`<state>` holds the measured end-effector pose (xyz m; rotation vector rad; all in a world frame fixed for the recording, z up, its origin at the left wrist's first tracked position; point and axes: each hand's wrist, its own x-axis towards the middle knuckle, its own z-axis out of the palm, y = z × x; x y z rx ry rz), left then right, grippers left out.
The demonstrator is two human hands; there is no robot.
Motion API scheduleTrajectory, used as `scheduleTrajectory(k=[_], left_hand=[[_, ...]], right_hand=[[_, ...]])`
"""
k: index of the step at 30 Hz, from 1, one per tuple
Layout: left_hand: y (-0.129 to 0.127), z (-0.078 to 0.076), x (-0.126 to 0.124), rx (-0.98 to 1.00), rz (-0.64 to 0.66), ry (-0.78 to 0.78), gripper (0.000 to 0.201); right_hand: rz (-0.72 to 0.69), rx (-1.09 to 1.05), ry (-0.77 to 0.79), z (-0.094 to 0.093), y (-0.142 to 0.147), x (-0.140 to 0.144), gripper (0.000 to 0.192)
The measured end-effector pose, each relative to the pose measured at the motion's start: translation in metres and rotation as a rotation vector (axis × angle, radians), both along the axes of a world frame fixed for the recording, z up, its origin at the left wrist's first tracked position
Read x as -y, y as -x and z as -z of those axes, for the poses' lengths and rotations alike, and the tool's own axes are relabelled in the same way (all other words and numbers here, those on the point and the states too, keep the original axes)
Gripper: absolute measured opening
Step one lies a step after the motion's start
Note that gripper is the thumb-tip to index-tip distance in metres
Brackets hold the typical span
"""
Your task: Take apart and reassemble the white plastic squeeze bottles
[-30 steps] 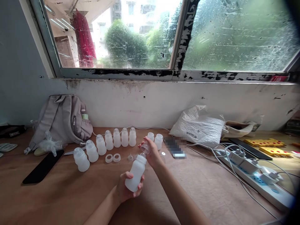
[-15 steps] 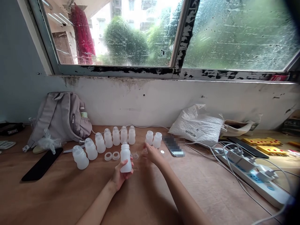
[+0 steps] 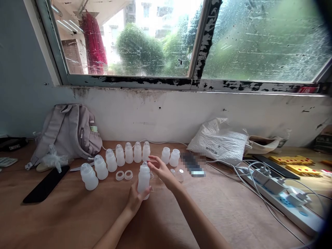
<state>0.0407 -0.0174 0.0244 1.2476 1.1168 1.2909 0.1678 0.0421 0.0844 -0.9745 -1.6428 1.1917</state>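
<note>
My left hand (image 3: 136,197) grips a white plastic bottle (image 3: 143,178) upright on the wooden table (image 3: 77,214). My right hand (image 3: 161,170) hovers beside the bottle's top with fingers apart, and whether it holds a small part I cannot tell. Behind them stands a curved row of several capped bottles (image 3: 111,160). Two uncapped bottles (image 3: 170,156) stand to the right of the row. Two white rings (image 3: 124,175) lie left of the held bottle. A clear dome cap (image 3: 178,177) lies just right of my right hand.
A grey backpack (image 3: 67,130) leans on the wall at left, with a black phone (image 3: 44,185) in front. A white bag (image 3: 220,140), a second phone (image 3: 193,164), a power strip with cables (image 3: 282,199) and yellow pieces (image 3: 293,160) fill the right side.
The bottle went from tilted in the air to standing upright on the table in my left hand. My right hand came back from the small parts to the bottle's top.
</note>
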Motion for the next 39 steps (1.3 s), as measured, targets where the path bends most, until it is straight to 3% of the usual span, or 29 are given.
scheduleTrajectory(k=[2, 4, 7, 11, 17, 24, 27, 31, 36, 39], left_hand=[[-0.001, 0.001, 0.000, -0.131, -0.043, -0.093, 0.027], [-0.001, 0.001, -0.001, -0.162, -0.003, -0.121, 0.022], [0.001, -0.001, -0.002, -0.033, 0.131, -0.046, 0.018], [0.005, -0.003, -0.001, 0.166, 0.242, 0.126, 0.021], [0.002, -0.001, 0.011, 0.638, 0.585, 0.321, 0.034], [-0.005, 0.002, 0.017, 0.653, 0.667, 0.306, 0.034], [-0.005, 0.004, 0.013, 0.605, 0.642, 0.253, 0.033], [-0.002, 0.004, 0.008, 0.455, 0.490, 0.176, 0.030], [0.000, 0.000, 0.002, -0.005, 0.159, 0.048, 0.027], [0.000, 0.000, 0.002, -0.221, 0.044, -0.060, 0.026]], right_hand=[[0.013, -0.057, 0.099, 0.001, 0.013, 0.007, 0.039], [0.039, -0.092, 0.175, 0.006, 0.023, 0.010, 0.030], [0.066, -0.177, 0.242, 0.012, 0.027, 0.010, 0.025], [0.052, -0.231, 0.267, 0.006, 0.025, 0.011, 0.024], [-0.229, -0.453, 0.316, -0.007, 0.020, 0.022, 0.020], [-0.432, -0.454, 0.313, -0.008, 0.013, 0.021, 0.036], [-0.433, -0.371, 0.320, -0.004, 0.009, 0.015, 0.041], [-0.290, -0.184, 0.276, -0.001, 0.000, 0.008, 0.032], [-0.190, -0.117, 0.192, -0.006, -0.010, 0.001, 0.027], [-0.081, -0.090, 0.163, -0.006, -0.011, -0.003, 0.027]])
